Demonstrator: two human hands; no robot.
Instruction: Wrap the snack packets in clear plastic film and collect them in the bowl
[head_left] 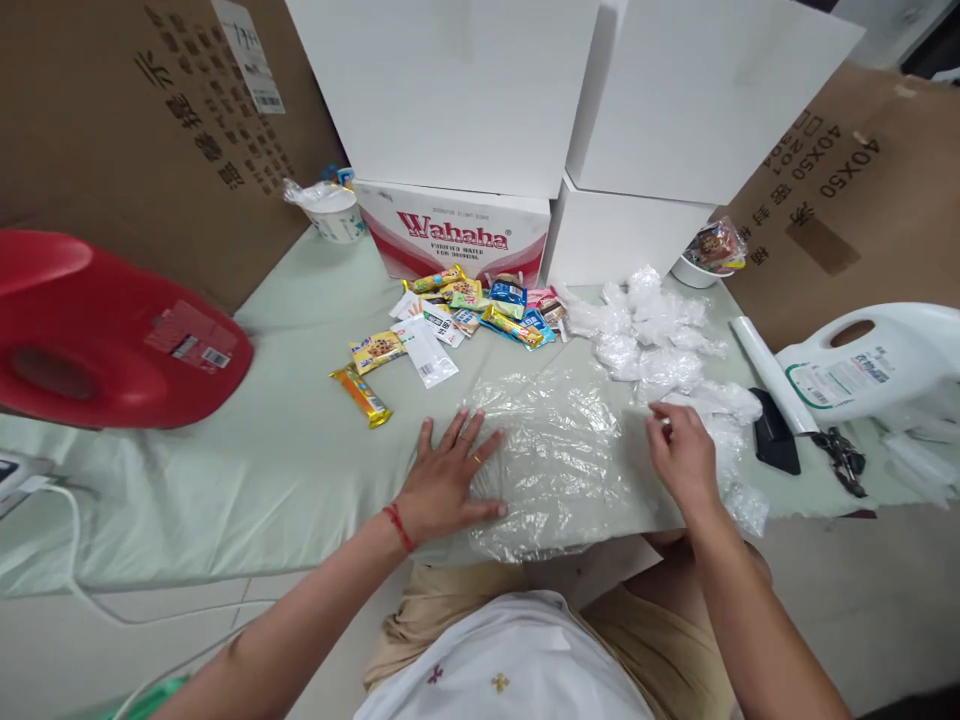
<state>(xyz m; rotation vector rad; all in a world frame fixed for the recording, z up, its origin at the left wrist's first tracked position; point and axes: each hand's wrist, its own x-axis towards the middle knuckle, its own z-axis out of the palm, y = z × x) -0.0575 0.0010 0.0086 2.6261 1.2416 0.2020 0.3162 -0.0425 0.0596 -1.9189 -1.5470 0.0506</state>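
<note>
Left hand [450,480]: laid palm down, fingers spread apart, pressed on the left edge of the thin, clear, wrinkled plastic sheet [559,450]. Right hand [681,450]: fingers curled in by the sheet's right edge; whether anything is pinched there cannot be told.

Sheet is spread flat between the hands on the pale green cloth-covered table [285,480], reaching the table's front edge. A red string bracelet [399,527] is worn on the left wrist.

Beyond the sheet, small snacks in multicoloured wrappers [508,296] are piled against the white-and-red printed cardboard carton [457,232]. Nearer the left hand, an orange-and-yellow wrapped bar [361,396], a flat yellow packet [377,351] and a flat white packet [429,355] are laid out.

A heap of crumpled clear plastic bags [656,325] is piled beyond and beside the right hand. Farther right, a flat black object [775,434], a white tube [772,375] and a white plastic jug [877,365] are seen. Far left is occupied by a large red plastic jug [112,330].
</note>
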